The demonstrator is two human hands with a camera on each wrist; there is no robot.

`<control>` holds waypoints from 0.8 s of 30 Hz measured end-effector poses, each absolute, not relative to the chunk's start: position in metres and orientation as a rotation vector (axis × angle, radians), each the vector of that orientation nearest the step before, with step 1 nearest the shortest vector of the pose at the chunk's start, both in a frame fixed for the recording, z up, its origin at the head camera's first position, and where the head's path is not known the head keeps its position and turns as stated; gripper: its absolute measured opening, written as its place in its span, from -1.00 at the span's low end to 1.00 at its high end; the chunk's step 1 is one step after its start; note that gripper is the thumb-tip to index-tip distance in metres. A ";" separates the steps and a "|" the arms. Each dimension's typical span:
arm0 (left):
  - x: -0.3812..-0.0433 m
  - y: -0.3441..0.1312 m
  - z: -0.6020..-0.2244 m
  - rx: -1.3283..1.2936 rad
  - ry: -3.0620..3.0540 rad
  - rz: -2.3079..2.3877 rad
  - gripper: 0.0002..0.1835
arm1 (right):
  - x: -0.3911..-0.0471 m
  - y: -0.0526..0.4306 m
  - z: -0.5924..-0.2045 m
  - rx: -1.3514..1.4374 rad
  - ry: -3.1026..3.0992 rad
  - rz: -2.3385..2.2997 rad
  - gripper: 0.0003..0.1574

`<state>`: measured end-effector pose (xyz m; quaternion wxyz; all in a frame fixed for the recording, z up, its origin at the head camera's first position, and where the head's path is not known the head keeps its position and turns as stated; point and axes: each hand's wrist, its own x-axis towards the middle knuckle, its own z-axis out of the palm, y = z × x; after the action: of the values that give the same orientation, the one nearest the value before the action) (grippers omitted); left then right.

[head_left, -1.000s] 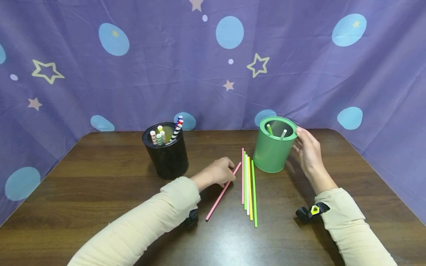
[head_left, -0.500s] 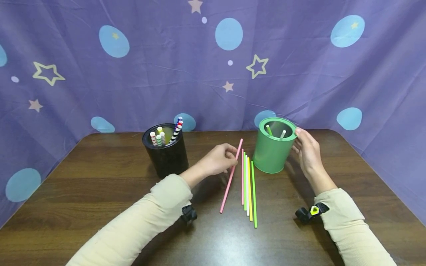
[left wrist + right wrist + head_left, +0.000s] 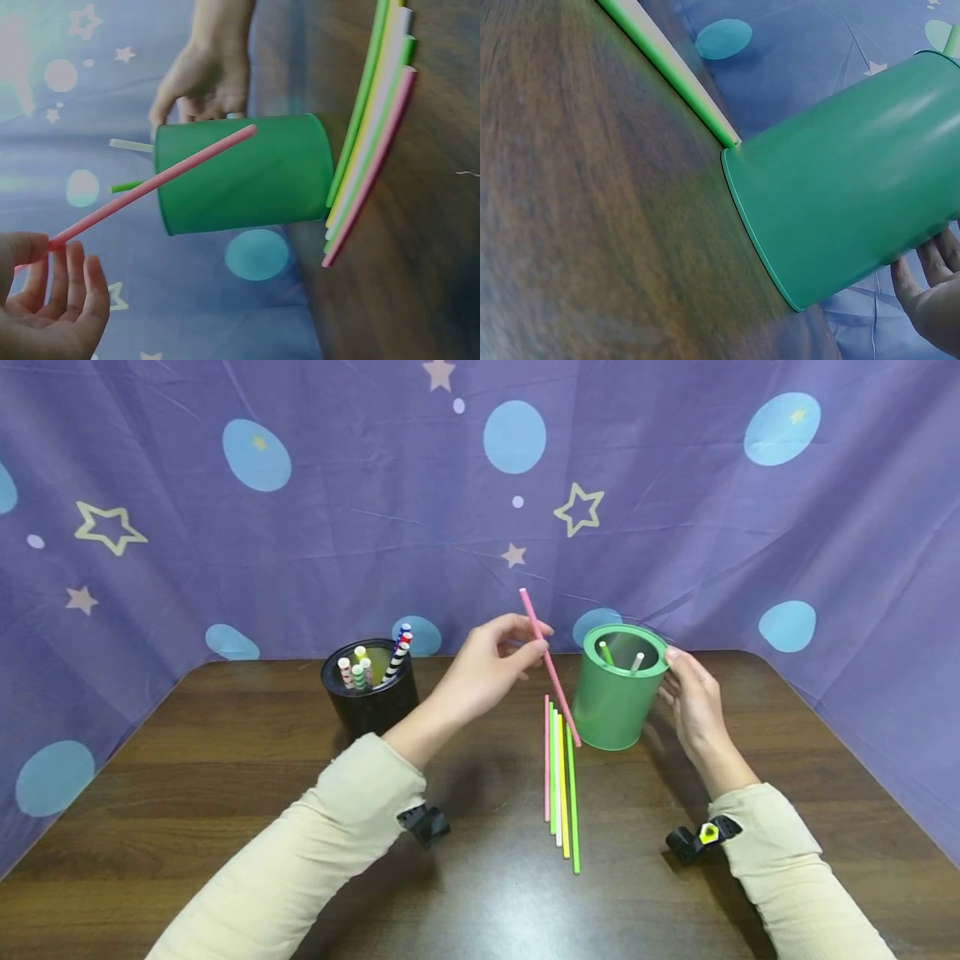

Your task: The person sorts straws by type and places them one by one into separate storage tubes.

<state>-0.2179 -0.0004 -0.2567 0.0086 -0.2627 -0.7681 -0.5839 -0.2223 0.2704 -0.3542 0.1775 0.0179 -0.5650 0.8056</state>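
My left hand (image 3: 491, 664) pinches a long pink stick (image 3: 551, 672) between thumb and fingertips, raised over the table and tilted. Its lower end overlaps the row of sticks in the head view; in the left wrist view the pink stick (image 3: 157, 180) crosses in front of the green can (image 3: 247, 180). My right hand (image 3: 697, 697) touches that can (image 3: 615, 710) at its right side, thumb at the rim, fingers resting along the wall. In the right wrist view the fingers (image 3: 934, 262) lie against the can. A green stick (image 3: 607, 652) and a white stick (image 3: 638, 662) stand inside it.
Pink, green, white and yellow sticks (image 3: 559, 777) lie side by side left of the green can. A black can (image 3: 378, 714) with several patterned sticks stands further left, partly behind the left forearm. A purple patterned cloth (image 3: 420, 527) hangs behind the wooden table (image 3: 225, 760).
My left hand has lifted the pink stick off the table and moved up and slightly right, the stick's top swinging to the left. My right hand has stayed at the green can.
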 end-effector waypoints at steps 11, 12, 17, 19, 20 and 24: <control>-0.219 -0.005 -0.245 -0.731 -2.041 -1.948 -0.77 | -0.222 0.270 -0.354 0.059 -1.611 2.266 -0.78; -0.219 -0.006 -0.244 -0.723 -2.012 -1.955 -0.77 | -0.222 0.269 -0.354 0.056 -1.614 2.263 -0.78; -0.220 -0.007 -0.242 -0.691 -1.912 -1.964 -0.76 | -0.222 0.269 -0.354 0.054 -1.617 2.261 -0.79; -0.220 -0.007 -0.242 -0.687 -1.905 -1.964 -0.75 | -0.222 0.269 -0.354 0.056 -1.610 2.264 -0.78; -0.220 -0.006 -0.243 -0.690 -1.906 -1.967 -0.75 | -0.222 0.269 -0.354 0.056 -1.608 2.264 -0.78; -0.222 -0.003 -0.249 -0.728 -1.943 -1.963 -0.77 | -0.222 0.270 -0.354 0.058 -1.601 2.269 -0.78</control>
<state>-0.2215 -0.0033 -0.2490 0.1419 -0.2523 -0.6733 -0.6803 -0.2222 0.2698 -0.3543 0.1808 0.0205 -0.5669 0.8035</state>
